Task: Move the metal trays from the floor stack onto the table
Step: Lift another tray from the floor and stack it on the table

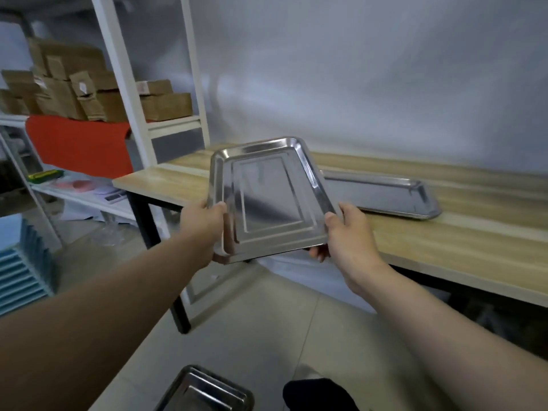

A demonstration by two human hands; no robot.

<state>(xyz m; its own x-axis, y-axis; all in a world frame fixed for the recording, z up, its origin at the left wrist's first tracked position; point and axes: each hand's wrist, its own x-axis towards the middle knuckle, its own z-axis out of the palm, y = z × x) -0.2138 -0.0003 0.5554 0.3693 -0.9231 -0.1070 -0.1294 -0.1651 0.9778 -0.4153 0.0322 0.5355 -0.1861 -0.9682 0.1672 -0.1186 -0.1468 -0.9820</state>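
I hold a shiny rectangular metal tray (267, 197) in the air in front of the wooden table (444, 241), its far end raised over the table's front edge. My left hand (204, 226) grips the tray's near left corner, thumb on top. My right hand (347, 232) grips the near right corner the same way. A small stack of matching trays (382, 194) lies flat on the table just to the right. The floor stack of trays (204, 391) shows at the bottom edge, partly cut off.
A white shelving frame (130, 93) with cardboard boxes (89, 90) and a red sheet (83, 143) stands left of the table. Blue stacked items (20, 268) sit at the far left. The table's black leg (166, 268) is near my left arm. A dark shoe (317, 393) is beside the floor stack.
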